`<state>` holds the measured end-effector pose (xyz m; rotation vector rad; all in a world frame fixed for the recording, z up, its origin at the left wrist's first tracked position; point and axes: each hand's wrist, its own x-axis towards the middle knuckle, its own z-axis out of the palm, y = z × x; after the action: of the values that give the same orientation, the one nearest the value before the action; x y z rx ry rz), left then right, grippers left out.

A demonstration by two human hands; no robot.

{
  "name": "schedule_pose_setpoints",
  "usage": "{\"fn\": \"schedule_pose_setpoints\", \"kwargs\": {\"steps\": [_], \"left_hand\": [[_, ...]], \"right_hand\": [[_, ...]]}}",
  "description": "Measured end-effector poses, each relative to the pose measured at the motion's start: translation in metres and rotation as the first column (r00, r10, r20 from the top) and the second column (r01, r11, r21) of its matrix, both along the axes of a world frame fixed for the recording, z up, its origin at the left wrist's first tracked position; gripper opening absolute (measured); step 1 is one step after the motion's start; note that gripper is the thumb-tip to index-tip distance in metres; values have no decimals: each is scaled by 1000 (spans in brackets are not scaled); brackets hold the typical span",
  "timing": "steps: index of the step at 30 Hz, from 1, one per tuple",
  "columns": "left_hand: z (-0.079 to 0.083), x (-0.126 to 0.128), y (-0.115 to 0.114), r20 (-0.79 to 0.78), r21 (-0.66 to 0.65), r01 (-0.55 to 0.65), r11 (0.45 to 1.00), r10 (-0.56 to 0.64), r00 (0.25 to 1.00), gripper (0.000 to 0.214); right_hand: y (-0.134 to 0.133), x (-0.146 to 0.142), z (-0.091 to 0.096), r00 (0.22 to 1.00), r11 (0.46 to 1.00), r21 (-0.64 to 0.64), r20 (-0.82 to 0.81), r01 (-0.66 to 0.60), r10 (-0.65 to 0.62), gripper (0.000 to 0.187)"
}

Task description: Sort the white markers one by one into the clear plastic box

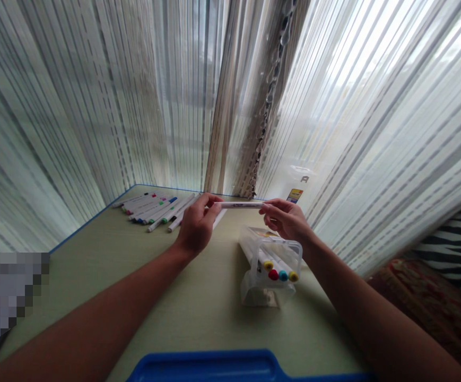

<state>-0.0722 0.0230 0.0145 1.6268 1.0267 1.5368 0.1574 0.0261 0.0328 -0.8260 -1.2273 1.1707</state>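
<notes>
A white marker (pixel 241 205) is stretched level between my two hands, above the far part of the table. My left hand (pixel 198 223) pinches its left end, and my right hand (pixel 288 218) grips its right end with the fingertips. Just below my right hand lies a clear plastic marker case (pixel 250 289), its lower flap hanging open toward me. Several white markers inside show yellow, red and blue ends (pixel 283 275). Left of my left hand, several loose white markers (pixel 150 208) with coloured caps are spread in a row; part of the row is hidden behind that hand.
The pale green table (pixel 106 281) has a blue edge. A blue moulded tray (pixel 210 366) sits at its near side. Sheer striped curtains (pixel 174 95) hang behind. A clear plastic lid or box (pixel 302 178) with a yellow label stands at the back right. Zebra-striped fabric (pixel 453 249) lies at right.
</notes>
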Motion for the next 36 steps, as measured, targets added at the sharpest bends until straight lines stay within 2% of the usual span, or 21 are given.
{"fn": "schedule_pose_setpoints", "kwargs": {"steps": [9, 24, 36], "left_hand": [[2, 0, -1, -65, 55, 5, 998, -2, 998, 21], [-1, 1, 3, -29, 50, 35, 998, -33, 999, 28], [-2, 1, 3, -23, 34, 38, 999, -37, 999, 31]], "right_hand": [[0, 1, 1, 1000, 1000, -29, 0, -3, 3, 27], [-3, 2, 3, 1000, 1000, 15, 7, -23, 23, 26], [-4, -1, 4, 999, 997, 59, -9, 43, -42, 26]]}}
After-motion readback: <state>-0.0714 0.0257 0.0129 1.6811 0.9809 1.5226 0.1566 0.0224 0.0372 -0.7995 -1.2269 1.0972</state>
